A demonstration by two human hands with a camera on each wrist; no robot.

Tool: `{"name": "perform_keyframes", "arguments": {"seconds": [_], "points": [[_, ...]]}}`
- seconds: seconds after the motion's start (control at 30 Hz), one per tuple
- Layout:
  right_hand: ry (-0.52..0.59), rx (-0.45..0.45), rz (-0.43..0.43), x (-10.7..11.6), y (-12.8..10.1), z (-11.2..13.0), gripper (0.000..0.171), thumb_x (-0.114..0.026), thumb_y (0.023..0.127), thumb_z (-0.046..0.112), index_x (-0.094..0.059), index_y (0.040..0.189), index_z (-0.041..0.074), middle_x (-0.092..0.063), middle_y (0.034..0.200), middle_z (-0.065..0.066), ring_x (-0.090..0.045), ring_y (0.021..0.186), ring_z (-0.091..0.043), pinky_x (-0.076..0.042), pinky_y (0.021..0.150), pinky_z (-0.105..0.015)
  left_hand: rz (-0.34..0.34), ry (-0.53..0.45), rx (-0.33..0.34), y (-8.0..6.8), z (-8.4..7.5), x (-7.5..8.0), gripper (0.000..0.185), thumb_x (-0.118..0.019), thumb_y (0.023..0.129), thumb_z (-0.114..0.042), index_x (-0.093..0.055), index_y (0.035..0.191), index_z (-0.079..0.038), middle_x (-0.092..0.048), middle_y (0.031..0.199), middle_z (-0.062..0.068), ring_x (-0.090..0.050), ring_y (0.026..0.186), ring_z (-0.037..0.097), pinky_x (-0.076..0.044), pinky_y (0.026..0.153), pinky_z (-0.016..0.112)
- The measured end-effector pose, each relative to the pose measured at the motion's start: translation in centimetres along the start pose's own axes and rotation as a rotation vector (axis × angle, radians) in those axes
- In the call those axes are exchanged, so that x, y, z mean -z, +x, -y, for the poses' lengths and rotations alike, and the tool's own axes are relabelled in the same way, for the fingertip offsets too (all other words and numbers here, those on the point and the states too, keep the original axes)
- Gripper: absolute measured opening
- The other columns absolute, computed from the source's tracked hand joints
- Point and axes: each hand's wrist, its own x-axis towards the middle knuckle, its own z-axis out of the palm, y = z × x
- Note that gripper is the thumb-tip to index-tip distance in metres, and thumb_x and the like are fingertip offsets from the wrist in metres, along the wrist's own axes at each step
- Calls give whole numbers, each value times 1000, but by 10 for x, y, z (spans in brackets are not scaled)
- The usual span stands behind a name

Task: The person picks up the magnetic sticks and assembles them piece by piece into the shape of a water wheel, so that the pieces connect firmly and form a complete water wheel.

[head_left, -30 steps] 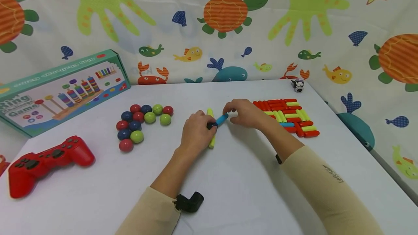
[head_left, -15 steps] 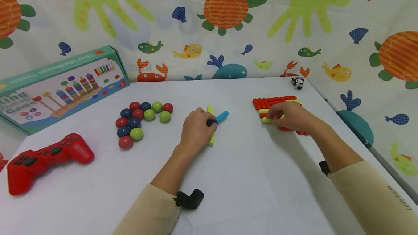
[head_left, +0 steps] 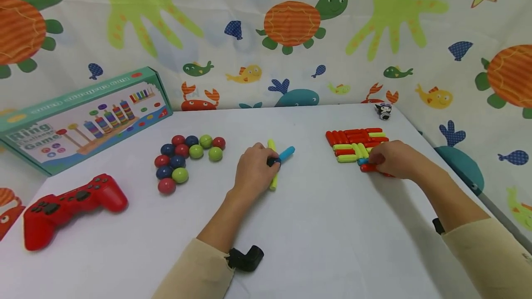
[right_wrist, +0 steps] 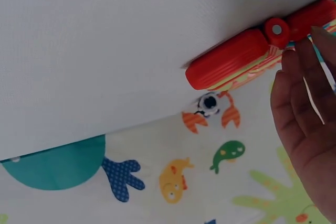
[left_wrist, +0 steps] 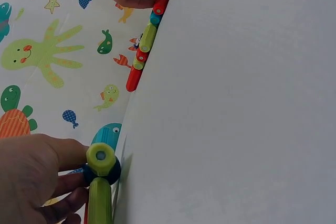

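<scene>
My left hand [head_left: 254, 170] pinches a dark blue ball [head_left: 272, 161] between thumb and fingers, at the middle of the white table. A light blue stick [head_left: 287, 153] sticks out from the ball to the far right. Yellow-green sticks [left_wrist: 100, 203] meet at the ball too, one with its round end facing the left wrist camera. My right hand [head_left: 392, 158] is over the near right part of a flat group of red, yellow-green and blue sticks [head_left: 353, 139]. Its fingertips are right at a red stick [right_wrist: 304, 20] and a blue one, and the hand hides several sticks.
Red, dark blue and green balls [head_left: 181, 150] lie in a cluster left of my left hand. A red game controller [head_left: 75, 206] lies at the left, before a green game box [head_left: 87, 116]. A small black-and-white figure [head_left: 383, 111] stands near the back right corner.
My right hand has left the light blue stick and moved right to the stick group, then on to its near right part. The left hand keeps its hold on the ball.
</scene>
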Motion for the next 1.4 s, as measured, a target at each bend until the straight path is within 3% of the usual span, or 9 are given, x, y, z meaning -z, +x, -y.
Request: {"name": "perform_keyframes", "arguments": {"seconds": [0.53,0.77,0.87,1.07,1.4], "points": [[-85,18,22,-11,3,13,26,-83,84,9,-72,108,6,-68,95,-3,-60,96,-25,-59,82,-44,-7,-7,-18,-3,2,0,26,-79,93,-26,-79,116,-14,-67,107,7,-60,96,24,-56,79,35],[-73,32,23,-12,-3,25,30,-86,82,15,-68,105,9,-65,94,-2,-58,96,-23,-58,76,-36,-15,-5,-15,-3,2,0,25,-79,92,-25,-80,115,-14,-67,106,7,-60,95,24,-56,79,35],[-41,73,-20,-11,-4,38,32,-86,82,17,-69,107,9,-66,95,-1,-59,96,-22,-59,76,-35,-18,3,-20,-2,2,-1,25,-79,92,-25,-80,115,-14,-67,105,7,-60,94,23,-55,78,35],[128,175,-80,-14,4,77,30,-81,86,14,-69,113,9,-70,103,-3,-62,99,-22,-61,79,-34,-33,46,-45,-3,1,-1,25,-80,91,-26,-80,114,-14,-69,105,6,-61,95,23,-53,77,34],[231,245,-35,-36,48,135,23,-79,89,13,-69,109,9,-71,101,-5,-64,96,-20,-60,81,-29,-46,109,-74,-2,-1,-3,26,-78,93,-30,-81,115,-16,-70,104,6,-60,92,23,-50,77,34]]}}
